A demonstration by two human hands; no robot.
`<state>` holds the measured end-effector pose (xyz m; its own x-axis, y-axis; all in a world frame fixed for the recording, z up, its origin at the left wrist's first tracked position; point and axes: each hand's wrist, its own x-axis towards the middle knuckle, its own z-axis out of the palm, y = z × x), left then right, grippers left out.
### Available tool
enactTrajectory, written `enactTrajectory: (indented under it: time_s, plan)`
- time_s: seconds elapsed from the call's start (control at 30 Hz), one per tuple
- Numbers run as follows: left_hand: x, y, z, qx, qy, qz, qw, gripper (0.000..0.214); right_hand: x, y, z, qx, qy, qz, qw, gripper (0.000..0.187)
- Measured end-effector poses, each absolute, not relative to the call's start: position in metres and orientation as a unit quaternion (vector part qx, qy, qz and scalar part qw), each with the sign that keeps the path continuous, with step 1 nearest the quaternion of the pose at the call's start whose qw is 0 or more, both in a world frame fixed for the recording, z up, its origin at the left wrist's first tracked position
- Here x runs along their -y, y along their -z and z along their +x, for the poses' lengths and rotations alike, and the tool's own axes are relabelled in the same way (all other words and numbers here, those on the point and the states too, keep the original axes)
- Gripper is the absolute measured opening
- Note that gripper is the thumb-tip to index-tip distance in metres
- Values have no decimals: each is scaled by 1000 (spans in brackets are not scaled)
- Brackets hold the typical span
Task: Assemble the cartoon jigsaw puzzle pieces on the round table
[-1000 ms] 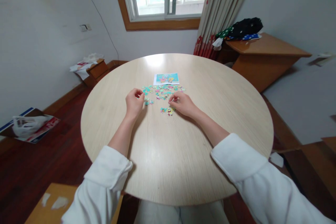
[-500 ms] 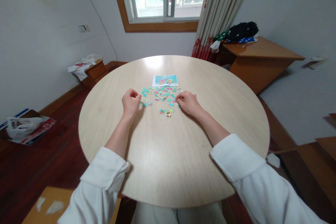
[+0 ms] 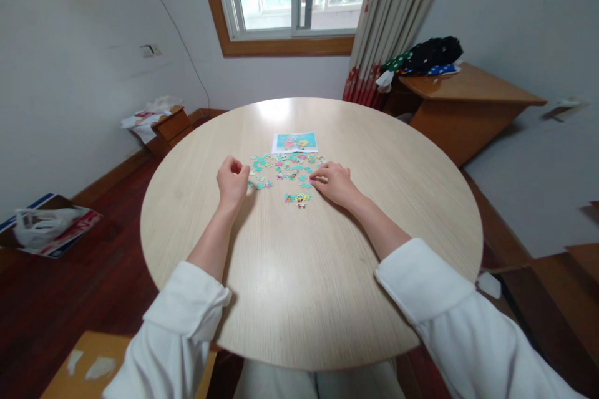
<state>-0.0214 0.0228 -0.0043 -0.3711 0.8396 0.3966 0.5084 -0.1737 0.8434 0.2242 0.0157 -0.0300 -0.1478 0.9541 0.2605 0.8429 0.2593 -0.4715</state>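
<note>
Round counter, bare wood wide on the near, left and right sides of the work. Loose puzzle pieces in a small patch just past the middle, well away from every edge. Printed picture card flat just beyond them. Small joined cluster just nearer, apart from the patch.

Left hand at the patch's left edge, grip curled closed, thumb against fingers; cannot tell of any piece inside. Right hand at the right edge, fingertips down on the outermost pieces; grip neither plainly open nor plainly closed, cannot tell. Open room between the two hands, around the cluster.

Far left on the floor, white plastic bag on a flat printed box, contents unreadable. Low wooden stand by the left wall, papers heaped on top. Wooden desk at right, dark clothes piled at its far end.
</note>
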Motion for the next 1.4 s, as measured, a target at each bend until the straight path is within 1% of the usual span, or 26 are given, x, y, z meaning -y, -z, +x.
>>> enactTrajectory:
  time_s: [0.23,0.33,0.47,0.67,0.77,1.13,1.4]
  plan:
    - [-21,1,-19,-619,-568,513,176,26,-11,20,220,741,-117,-620,231,9]
    - [-21,3,-19,-618,-562,519,181,29,-11,19,220,734,-111,-625,241,8]
    - [-23,7,-23,-614,-569,519,173,31,-12,20,222,710,-81,-649,261,24]
    - [-27,13,-27,-600,-589,516,163,31,-9,16,223,717,-57,-667,192,21]
    - [-29,16,-28,-595,-598,512,163,31,-8,15,223,722,-55,-665,180,19]
    - [-27,14,-26,-587,-598,513,190,29,-10,16,221,727,-84,-654,192,15]
    - [-24,10,-21,-590,-594,510,197,34,-13,19,221,750,-119,-615,213,22]
